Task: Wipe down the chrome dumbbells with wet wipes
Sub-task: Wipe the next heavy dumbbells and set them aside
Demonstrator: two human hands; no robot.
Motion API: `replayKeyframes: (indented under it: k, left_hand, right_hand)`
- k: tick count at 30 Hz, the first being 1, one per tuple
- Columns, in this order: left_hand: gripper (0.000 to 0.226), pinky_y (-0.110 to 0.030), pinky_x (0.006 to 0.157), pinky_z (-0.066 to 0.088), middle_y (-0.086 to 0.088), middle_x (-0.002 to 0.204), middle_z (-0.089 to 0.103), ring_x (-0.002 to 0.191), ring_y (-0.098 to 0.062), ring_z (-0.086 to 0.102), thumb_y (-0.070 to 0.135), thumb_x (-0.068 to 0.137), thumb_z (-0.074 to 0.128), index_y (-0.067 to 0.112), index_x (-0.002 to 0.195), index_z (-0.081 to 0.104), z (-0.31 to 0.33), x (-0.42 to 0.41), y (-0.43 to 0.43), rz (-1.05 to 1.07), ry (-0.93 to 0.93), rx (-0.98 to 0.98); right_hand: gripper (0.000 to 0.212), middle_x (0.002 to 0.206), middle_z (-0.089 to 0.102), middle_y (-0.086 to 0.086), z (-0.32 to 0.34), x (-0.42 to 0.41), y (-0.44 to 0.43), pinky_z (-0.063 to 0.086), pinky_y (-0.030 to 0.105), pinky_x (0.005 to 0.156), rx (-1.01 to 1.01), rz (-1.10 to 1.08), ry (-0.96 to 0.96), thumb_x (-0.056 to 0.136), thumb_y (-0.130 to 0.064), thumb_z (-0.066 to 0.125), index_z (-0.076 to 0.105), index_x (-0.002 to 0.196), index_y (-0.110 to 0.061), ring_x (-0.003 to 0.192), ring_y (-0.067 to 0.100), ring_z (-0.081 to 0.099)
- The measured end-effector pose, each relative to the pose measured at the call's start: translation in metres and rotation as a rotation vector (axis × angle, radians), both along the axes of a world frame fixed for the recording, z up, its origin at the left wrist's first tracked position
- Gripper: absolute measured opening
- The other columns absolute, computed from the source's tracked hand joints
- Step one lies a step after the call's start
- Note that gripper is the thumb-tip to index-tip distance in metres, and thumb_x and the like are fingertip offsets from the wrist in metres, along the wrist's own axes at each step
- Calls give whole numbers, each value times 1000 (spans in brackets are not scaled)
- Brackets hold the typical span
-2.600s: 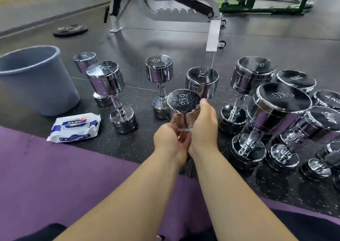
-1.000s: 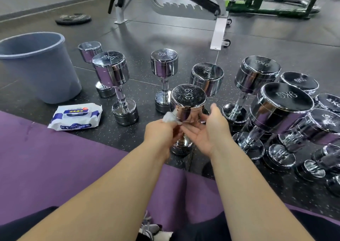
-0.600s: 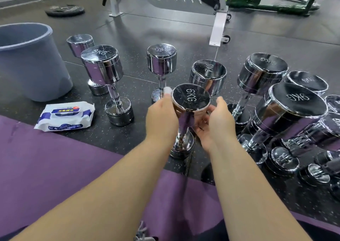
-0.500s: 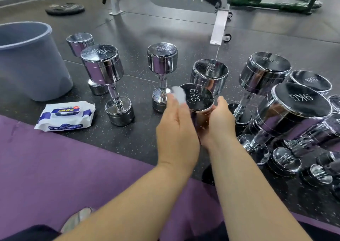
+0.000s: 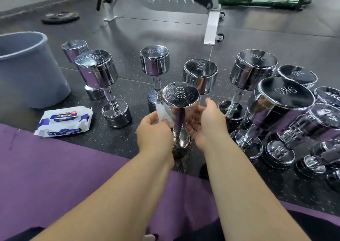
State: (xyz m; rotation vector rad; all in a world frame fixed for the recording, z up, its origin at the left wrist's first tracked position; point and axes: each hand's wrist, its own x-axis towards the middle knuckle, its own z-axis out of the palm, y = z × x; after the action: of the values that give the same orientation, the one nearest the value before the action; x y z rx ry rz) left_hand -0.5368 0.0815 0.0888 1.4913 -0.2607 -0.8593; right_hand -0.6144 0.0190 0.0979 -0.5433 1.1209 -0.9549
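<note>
A grey bin (image 5: 31,71) stood at the left on the dark floor, with a pack of wipes (image 5: 64,121) lying in front of it at the edge of the purple mat (image 5: 55,167). Chrome dumbbells stood on end all around. A 7KG one (image 5: 200,75) was just behind the 6KG dumbbell (image 5: 181,97), and a tight crowd of them, led by a 9KG one (image 5: 283,97), closed off the right side. A bench (image 5: 213,25) and a weight plate (image 5: 59,17) lay farther back.

The 6KG dumbbell stood upright just beyond the mat, between the hands. The left hand (image 5: 154,132) pinched a white wipe (image 5: 163,114) against the left side of its top head. The right hand (image 5: 209,123) was spread loosely, palm toward the handle; contact could not be told.

Half a second earlier the left hand had reached over the top face with the wipe at the rim, and the right had cupped the head.
</note>
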Motion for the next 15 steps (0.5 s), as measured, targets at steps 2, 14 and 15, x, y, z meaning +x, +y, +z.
replayKeyframes:
  k: [2, 14, 15]
  left_hand:
    - [23, -30, 64, 58, -9, 82, 69, 74, -25, 66, -10, 81, 52, 7, 93, 62, -4, 12, -7, -66, 150, 30]
    - [25, -21, 52, 45, -11, 68, 60, 60, -18, 51, -7, 91, 34, 2, 81, 55, 7, 14, -16, -191, 453, 113]
    - [23, -24, 55, 47, -11, 71, 58, 62, -18, 51, -4, 93, 35, 3, 83, 54, 8, 16, -17, -191, 472, 132]
  right_hand:
    - [36, 75, 64, 5, 0, -1, 0, 52, 31, 63, 47, 44, -11, 101, -43, 40, 61, 92, -14, 69, 21, 61]
    - [47, 107, 65, 25, 8, -28, -4, 58, 40, 76, 242, 35, -348, 102, -36, 42, 54, 112, 8, 98, 33, 66]
    - [44, 106, 64, 24, 7, -26, -3, 58, 39, 75, 230, -12, -392, 102, -33, 43, 54, 112, 9, 96, 32, 66]
